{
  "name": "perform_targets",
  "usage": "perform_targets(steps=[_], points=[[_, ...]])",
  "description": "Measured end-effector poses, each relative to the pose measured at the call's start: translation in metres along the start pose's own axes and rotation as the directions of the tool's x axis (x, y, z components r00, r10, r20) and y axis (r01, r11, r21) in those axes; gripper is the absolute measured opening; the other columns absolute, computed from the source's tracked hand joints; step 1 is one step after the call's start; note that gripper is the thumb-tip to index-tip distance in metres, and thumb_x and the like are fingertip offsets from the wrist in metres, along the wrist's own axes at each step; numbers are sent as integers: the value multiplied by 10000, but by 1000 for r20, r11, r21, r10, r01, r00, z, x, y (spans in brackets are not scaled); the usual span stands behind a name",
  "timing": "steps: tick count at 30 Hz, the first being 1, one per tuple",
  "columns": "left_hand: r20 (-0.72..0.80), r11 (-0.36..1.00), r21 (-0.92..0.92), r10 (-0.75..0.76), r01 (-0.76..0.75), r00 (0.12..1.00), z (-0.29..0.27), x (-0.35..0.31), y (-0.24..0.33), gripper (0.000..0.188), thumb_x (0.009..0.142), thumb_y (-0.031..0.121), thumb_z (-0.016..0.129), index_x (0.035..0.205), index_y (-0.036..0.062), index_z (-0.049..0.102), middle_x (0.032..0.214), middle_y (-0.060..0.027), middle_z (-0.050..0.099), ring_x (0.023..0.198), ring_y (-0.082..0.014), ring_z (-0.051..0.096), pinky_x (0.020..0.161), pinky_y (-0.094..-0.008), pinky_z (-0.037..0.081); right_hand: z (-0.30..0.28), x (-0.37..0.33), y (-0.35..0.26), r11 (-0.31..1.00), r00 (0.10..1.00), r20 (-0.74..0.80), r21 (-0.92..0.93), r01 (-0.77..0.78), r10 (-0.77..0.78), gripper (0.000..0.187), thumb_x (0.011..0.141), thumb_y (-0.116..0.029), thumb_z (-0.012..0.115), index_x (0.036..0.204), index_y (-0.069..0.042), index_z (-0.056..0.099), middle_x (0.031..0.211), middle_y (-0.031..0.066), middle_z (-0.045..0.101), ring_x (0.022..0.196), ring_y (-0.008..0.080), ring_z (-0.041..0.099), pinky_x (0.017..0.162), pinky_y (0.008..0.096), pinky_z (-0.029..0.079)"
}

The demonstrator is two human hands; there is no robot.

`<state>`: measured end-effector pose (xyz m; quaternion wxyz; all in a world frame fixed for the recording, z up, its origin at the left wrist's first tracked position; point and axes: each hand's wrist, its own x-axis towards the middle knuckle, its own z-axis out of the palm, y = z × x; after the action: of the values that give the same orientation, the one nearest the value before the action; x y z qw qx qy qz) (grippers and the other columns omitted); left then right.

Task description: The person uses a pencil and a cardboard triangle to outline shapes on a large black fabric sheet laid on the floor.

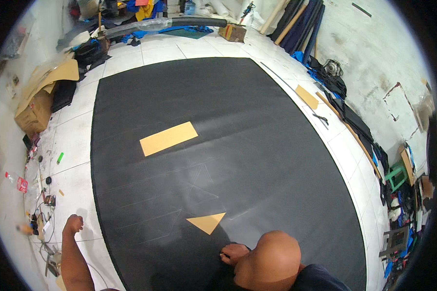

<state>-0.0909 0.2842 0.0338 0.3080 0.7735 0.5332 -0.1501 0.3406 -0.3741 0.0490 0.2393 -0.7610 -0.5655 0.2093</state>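
A large sheet of black material (286, 179) lies spread over the floor, with faint pale outlines drawn on it. My right hand (234, 253) rests low on the sheet beside my bent knee, its fingers pinched on a small pale tip too small to name. Just ahead of that hand lies a tan triangular template (209, 223). Farther off, a tan rectangular template (169, 139) lies flat at a slant. My left hand (74, 224) is off the sheet's left edge, above the white tiles, with its fingers curled; anything inside them is hidden.
Scissors (320, 119) and another tan piece (306, 97) lie along the right edge, near a long wooden pole (349, 131). A plastic bottle (17, 182), a green lighter-like object (59, 158) and a cardboard box (35, 114) are at left. Fabric rolls (301, 29) lean far right.
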Motion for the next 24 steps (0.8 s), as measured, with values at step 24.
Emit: perform_targets(steps=[24], points=[[-142,986,143,-67,87,988,-1,-73,26,421,822,335,606,979,-21,768,1142,-301,702,1085,-437,671,957,-479,530,-9,8,-13,988,992,106,-143,-53,69,222,832,-271,731,796,-76,632,788,127,661,796,367,666,722,501,544]])
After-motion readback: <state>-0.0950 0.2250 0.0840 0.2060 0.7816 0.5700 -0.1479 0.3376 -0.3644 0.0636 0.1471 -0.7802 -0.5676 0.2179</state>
